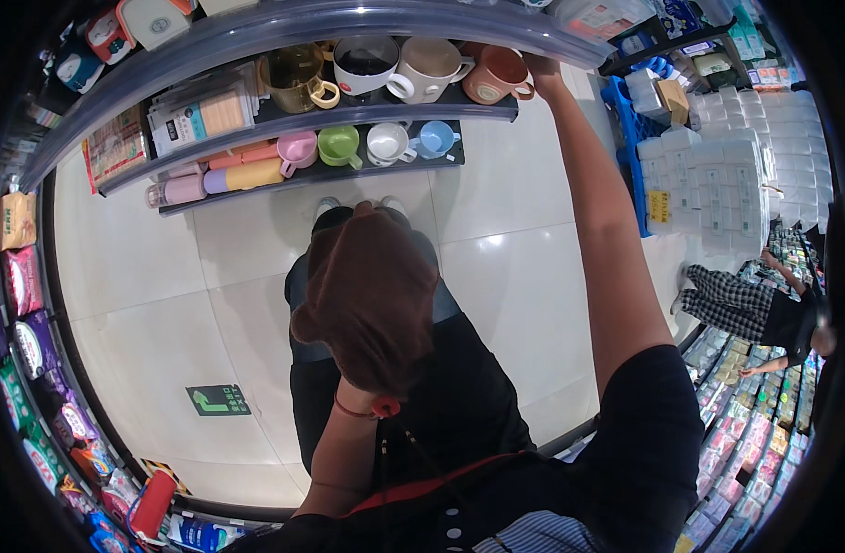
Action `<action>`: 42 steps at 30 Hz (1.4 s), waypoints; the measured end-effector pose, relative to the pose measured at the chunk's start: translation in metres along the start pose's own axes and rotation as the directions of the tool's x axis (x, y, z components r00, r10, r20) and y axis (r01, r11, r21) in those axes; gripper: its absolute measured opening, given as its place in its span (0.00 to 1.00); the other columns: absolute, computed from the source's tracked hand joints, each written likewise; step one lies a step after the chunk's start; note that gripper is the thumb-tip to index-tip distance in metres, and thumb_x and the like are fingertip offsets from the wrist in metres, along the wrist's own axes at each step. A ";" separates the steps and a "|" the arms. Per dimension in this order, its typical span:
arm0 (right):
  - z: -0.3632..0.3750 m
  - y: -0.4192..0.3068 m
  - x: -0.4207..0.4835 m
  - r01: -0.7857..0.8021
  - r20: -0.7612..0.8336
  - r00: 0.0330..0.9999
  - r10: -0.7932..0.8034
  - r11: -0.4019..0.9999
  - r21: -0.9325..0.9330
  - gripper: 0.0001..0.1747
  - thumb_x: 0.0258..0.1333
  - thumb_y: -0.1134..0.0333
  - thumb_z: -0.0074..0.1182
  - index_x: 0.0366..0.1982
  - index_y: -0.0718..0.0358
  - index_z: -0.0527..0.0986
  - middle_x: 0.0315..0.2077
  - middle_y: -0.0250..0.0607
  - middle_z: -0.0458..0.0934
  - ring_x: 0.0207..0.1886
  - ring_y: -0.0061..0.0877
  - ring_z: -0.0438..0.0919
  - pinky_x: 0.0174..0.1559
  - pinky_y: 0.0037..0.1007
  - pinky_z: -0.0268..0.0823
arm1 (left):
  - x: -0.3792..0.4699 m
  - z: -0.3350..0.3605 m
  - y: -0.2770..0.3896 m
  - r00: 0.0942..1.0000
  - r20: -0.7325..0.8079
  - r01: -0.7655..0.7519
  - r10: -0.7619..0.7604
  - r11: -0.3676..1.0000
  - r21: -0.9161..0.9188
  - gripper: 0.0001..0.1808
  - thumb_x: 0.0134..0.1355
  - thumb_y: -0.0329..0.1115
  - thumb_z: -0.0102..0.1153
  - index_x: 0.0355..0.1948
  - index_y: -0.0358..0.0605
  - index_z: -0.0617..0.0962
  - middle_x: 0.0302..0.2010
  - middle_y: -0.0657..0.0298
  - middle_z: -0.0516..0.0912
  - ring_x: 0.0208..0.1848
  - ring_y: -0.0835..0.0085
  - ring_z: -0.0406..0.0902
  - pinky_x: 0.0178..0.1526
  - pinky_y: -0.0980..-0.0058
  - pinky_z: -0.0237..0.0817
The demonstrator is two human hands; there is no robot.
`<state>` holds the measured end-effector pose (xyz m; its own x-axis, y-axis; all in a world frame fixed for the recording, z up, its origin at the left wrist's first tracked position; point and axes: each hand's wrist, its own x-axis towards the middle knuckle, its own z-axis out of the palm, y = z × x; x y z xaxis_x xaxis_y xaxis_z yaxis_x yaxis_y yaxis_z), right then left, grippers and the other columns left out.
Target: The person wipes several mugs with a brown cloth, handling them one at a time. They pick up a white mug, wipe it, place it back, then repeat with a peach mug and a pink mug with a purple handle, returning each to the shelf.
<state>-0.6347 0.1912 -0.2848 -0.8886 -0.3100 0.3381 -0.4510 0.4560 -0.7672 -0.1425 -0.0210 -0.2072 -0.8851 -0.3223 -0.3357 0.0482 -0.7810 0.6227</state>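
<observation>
A brown plush cloth (374, 297) with a rounded ear-like tab covers my left hand (355, 397) above my lap. Only the wrist end of that hand shows, with a red cord bracelet (384, 406) around it; its fingers are hidden. My right arm stretches up to the shelf, where my right hand (543, 72) is beside a terracotta-coloured mug (490, 83) at the row's right end. The shelf edge above and shadow hide its fingers, so contact with the mug is unclear. Left of this mug stand a beige mug (422, 79), a white mug (367, 79) and an amber mug (292, 83).
A lower shelf (394, 166) carries small pink, green, white and blue cups. Packs of toothpicks (204, 117) lie at the left. Clear plastic boxes (706, 183) are stacked by a blue crate (626, 152). Another person (761, 311) stands in the aisle at right.
</observation>
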 end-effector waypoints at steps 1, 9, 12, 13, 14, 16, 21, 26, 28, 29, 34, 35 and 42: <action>-0.003 0.001 -0.002 -0.098 0.032 0.995 0.096 0.992 0.076 0.18 0.54 0.69 0.59 0.48 0.66 0.75 0.43 0.40 0.80 0.45 0.32 0.76 0.52 0.32 0.66 | 0.000 0.000 0.000 1.000 0.007 0.008 -0.008 1.000 -0.009 0.21 0.65 0.38 0.53 0.57 0.43 0.69 0.51 0.63 0.73 0.51 0.75 0.73 0.51 0.75 0.66; -0.015 -0.048 -0.009 -0.296 0.071 0.955 0.288 0.905 0.307 0.16 0.54 0.69 0.58 0.45 0.67 0.77 0.41 0.39 0.80 0.44 0.26 0.76 0.47 0.30 0.67 | 0.003 -0.002 -0.003 0.999 0.024 0.025 -0.024 0.999 -0.039 0.17 0.67 0.35 0.52 0.55 0.43 0.71 0.49 0.64 0.74 0.49 0.76 0.74 0.49 0.77 0.68; -0.007 -0.069 -0.001 -0.179 -0.018 0.983 0.185 0.968 0.176 0.15 0.55 0.68 0.57 0.44 0.66 0.77 0.41 0.38 0.80 0.43 0.26 0.76 0.47 0.30 0.67 | 0.004 -0.005 -0.004 0.998 0.045 0.048 -0.046 0.998 -0.049 0.16 0.67 0.34 0.52 0.54 0.43 0.72 0.48 0.64 0.75 0.49 0.76 0.74 0.49 0.77 0.68; 0.000 -0.077 0.004 -0.136 -0.009 0.990 0.138 0.985 0.108 0.15 0.55 0.67 0.57 0.44 0.66 0.77 0.41 0.38 0.80 0.43 0.26 0.76 0.47 0.30 0.67 | 0.003 -0.007 -0.004 0.998 0.050 0.051 -0.048 0.997 -0.053 0.16 0.67 0.34 0.52 0.54 0.43 0.72 0.48 0.64 0.75 0.48 0.76 0.74 0.49 0.77 0.68; 0.007 -0.085 0.005 -0.097 0.013 0.995 0.097 0.994 0.043 0.15 0.55 0.67 0.57 0.44 0.66 0.77 0.41 0.38 0.80 0.43 0.26 0.76 0.47 0.30 0.67 | 0.000 -0.007 -0.005 0.996 0.061 0.061 -0.058 0.997 -0.048 0.15 0.67 0.34 0.51 0.54 0.43 0.72 0.48 0.64 0.75 0.48 0.76 0.74 0.48 0.78 0.69; 0.022 -0.098 0.015 -0.027 0.074 0.997 0.036 0.993 -0.116 0.15 0.56 0.66 0.57 0.44 0.65 0.77 0.40 0.38 0.81 0.43 0.26 0.76 0.47 0.30 0.67 | -0.009 -0.012 -0.006 0.990 0.099 0.100 -0.096 0.994 -0.040 0.15 0.68 0.33 0.51 0.54 0.43 0.72 0.47 0.65 0.75 0.48 0.76 0.74 0.48 0.78 0.69; 0.047 -0.120 0.023 0.077 0.183 0.983 -0.012 0.931 -0.356 0.15 0.56 0.65 0.57 0.44 0.64 0.78 0.40 0.37 0.81 0.42 0.26 0.76 0.47 0.30 0.68 | -0.039 -0.027 -0.001 0.929 0.265 0.257 -0.258 0.966 0.036 0.13 0.68 0.31 0.50 0.52 0.43 0.74 0.46 0.65 0.76 0.46 0.77 0.75 0.47 0.79 0.70; 0.050 -0.130 0.018 0.124 0.242 0.970 -0.020 0.897 -0.424 0.14 0.57 0.63 0.56 0.44 0.62 0.78 0.39 0.36 0.81 0.41 0.27 0.77 0.46 0.29 0.68 | -0.043 -0.034 -0.003 0.904 0.310 0.299 -0.296 0.953 0.041 0.12 0.69 0.30 0.50 0.52 0.42 0.74 0.45 0.65 0.77 0.45 0.77 0.75 0.46 0.80 0.70; 0.052 -0.133 0.014 0.139 0.260 0.965 -0.023 0.889 -0.437 0.14 0.58 0.63 0.56 0.43 0.62 0.78 0.39 0.35 0.81 0.41 0.27 0.77 0.46 0.29 0.68 | -0.041 -0.034 -0.006 0.907 0.309 0.293 -0.287 0.956 0.026 0.12 0.69 0.30 0.50 0.52 0.42 0.74 0.45 0.65 0.77 0.45 0.77 0.75 0.46 0.80 0.70; 0.053 -0.135 0.013 0.147 0.269 0.963 -0.025 0.884 -0.444 0.14 0.58 0.62 0.56 0.43 0.61 0.78 0.39 0.35 0.81 0.41 0.27 0.77 0.46 0.29 0.68 | -0.039 -0.035 -0.007 0.908 0.310 0.291 -0.282 0.957 0.018 0.12 0.69 0.30 0.50 0.52 0.42 0.74 0.45 0.65 0.77 0.45 0.77 0.75 0.45 0.80 0.70; 0.058 -0.143 0.008 0.180 0.287 0.957 -0.047 0.872 -0.456 0.14 0.59 0.61 0.56 0.43 0.60 0.78 0.38 0.34 0.81 0.40 0.27 0.77 0.46 0.29 0.68 | -0.033 -0.034 -0.011 0.910 0.312 0.296 -0.272 0.955 -0.030 0.12 0.69 0.30 0.50 0.51 0.42 0.74 0.44 0.66 0.76 0.45 0.78 0.75 0.45 0.81 0.70; 0.059 -0.144 0.007 0.183 0.289 0.956 -0.049 0.869 -0.459 0.14 0.59 0.61 0.56 0.43 0.60 0.78 0.38 0.34 0.82 0.40 0.27 0.77 0.46 0.29 0.68 | -0.032 -0.034 -0.012 0.908 0.317 0.301 -0.275 0.953 -0.037 0.12 0.68 0.30 0.50 0.51 0.42 0.74 0.44 0.66 0.76 0.45 0.78 0.75 0.45 0.81 0.70; 0.056 -0.152 0.007 0.213 0.301 0.951 -0.072 0.856 -0.470 0.14 0.60 0.58 0.55 0.42 0.58 0.79 0.37 0.32 0.82 0.38 0.27 0.77 0.45 0.29 0.68 | -0.035 -0.036 -0.016 0.900 0.339 0.271 -0.274 0.961 0.057 0.13 0.68 0.31 0.51 0.53 0.42 0.72 0.47 0.64 0.75 0.47 0.75 0.75 0.46 0.79 0.70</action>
<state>-0.5678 0.0729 -0.1962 -0.7877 -0.5782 0.2127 -0.6150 0.7167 -0.3289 -0.0957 -0.0168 -0.2306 -0.9668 0.1048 -0.2331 -0.2196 -0.8071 0.5480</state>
